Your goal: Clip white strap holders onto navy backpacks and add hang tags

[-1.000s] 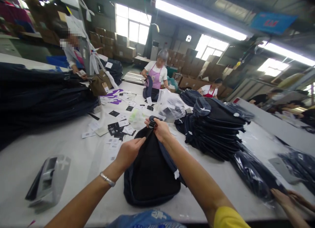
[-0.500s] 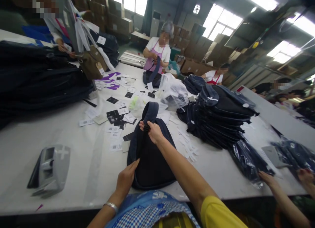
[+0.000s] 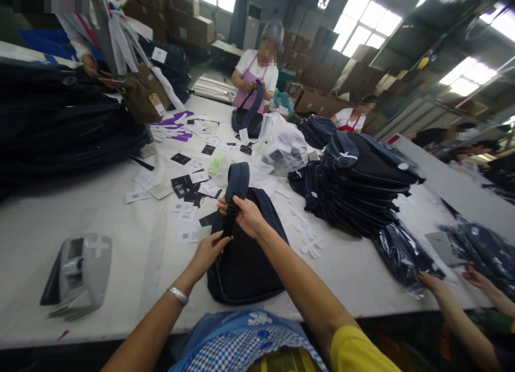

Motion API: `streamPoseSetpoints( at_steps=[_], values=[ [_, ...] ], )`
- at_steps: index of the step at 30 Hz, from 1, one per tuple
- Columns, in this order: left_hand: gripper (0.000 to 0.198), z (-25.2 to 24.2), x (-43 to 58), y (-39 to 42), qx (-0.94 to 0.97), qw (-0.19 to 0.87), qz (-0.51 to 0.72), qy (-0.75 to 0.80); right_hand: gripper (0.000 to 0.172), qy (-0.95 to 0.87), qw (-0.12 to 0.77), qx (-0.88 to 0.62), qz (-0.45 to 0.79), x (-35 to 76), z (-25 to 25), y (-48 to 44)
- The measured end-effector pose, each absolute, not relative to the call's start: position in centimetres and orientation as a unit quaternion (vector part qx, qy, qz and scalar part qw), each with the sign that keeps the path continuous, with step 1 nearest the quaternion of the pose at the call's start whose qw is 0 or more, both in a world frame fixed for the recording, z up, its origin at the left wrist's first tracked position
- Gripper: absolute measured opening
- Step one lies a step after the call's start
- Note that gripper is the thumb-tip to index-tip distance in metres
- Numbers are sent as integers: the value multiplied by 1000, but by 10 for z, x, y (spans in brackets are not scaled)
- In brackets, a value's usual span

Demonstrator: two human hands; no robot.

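Note:
A dark navy bag (image 3: pixel 253 265) lies on the white table right in front of me. Its padded shoulder strap (image 3: pixel 238 179) stands up in a loop at the bag's far end. My right hand (image 3: pixel 247 216) is closed around the strap where a black buckle joins it. Just below, my left hand (image 3: pixel 211 251) pinches the black webbing (image 3: pixel 228 224) that runs down from the buckle. Part of the buckle is hidden by the right fingers.
Black and white tags (image 3: pixel 187 190) lie scattered beyond the bag. A stack of navy bags (image 3: pixel 358 195) stands to the right, with plastic-wrapped bags (image 3: pixel 406 259) handled by a co-worker's hands (image 3: pixel 432 283). Grey plastic packets (image 3: pixel 86 270) lie left; a dark bag pile (image 3: pixel 60 131) rises behind.
My left hand has moved up from the bag's left edge to the webbing under the buckle. The right hand keeps its hold, and the strap loop has shifted slightly left.

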State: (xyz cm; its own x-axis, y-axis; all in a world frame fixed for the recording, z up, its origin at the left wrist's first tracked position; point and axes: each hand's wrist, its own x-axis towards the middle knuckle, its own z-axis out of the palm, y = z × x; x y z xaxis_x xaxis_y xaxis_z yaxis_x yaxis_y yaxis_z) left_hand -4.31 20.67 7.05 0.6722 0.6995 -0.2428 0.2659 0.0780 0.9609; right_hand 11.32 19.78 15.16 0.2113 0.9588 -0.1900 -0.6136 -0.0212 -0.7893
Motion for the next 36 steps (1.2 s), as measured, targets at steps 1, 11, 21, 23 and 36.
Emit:
streamPoseSetpoints(
  at_steps=[1, 11, 21, 23, 36],
  values=[
    [51, 72, -41, 210, 639, 666, 159, 351, 21, -213, 664, -400, 595, 115, 153, 196],
    [41, 46, -41, 211, 630, 715, 44, 300, 16, -146, 670, -369, 627, 117, 155, 181],
    [48, 25, -44, 220, 641, 655, 101, 386, 38, -121, 635, -531, 547, 79, 130, 100],
    [47, 21, -44, 223, 663, 624, 101, 401, 39, -93, 616, -543, 562, 70, 113, 81],
    [22, 12, -20, 233, 823, 493, -19, 282, 66, -6, 573, -495, 653, 35, 43, 42]
  ],
)
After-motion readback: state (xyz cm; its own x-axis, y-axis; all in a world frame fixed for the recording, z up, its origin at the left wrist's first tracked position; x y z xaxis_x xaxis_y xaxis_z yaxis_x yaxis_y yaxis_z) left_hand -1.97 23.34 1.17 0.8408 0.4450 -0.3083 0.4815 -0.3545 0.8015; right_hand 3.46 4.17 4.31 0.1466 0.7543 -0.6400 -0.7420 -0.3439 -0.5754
